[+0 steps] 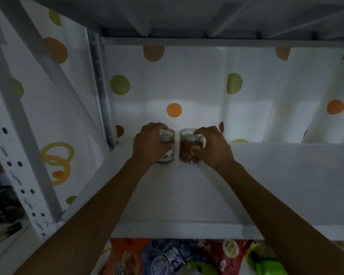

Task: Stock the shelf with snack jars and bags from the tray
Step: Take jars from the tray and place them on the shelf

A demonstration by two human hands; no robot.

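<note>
While the left hand (150, 142) grips one jar (167, 156), the right hand (213, 147) grips the second jar (187, 150), fingers curled.

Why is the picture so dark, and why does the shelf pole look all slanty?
Head view: dim all over, brightest on the dotted sheet behind the pale jar and the brown jar; head view again: the wide lens tilts the left post; the snack bags at the bottom look blurry.
</note>
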